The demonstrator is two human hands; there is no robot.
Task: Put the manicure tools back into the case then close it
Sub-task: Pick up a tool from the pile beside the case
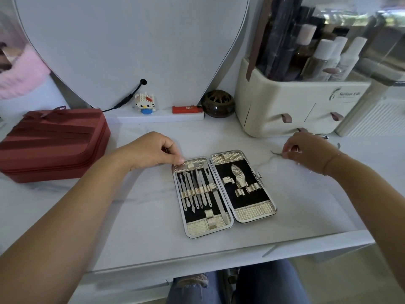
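Observation:
The gold manicure case (254,216) lies open flat on the white marble table. Its left half holds several slim steel tools (197,189) under gold loops. The right half shows bare black lining and gold loops with no tools in them. My left hand (153,150) has curled fingers, and its fingertips press on the case's top left corner. To the right of the case, my right hand (306,152) pinches a thin curved steel tool (276,152) just above the table. More small steel tools (328,139) lie partly hidden behind that hand.
A red zipped pouch (52,143) sits at the left. A cream cosmetics organiser (295,106) with bottles stands at the back right. A dark round pot (218,103), a red lighter (187,109) and a small block figure (144,104) line the mirror's base.

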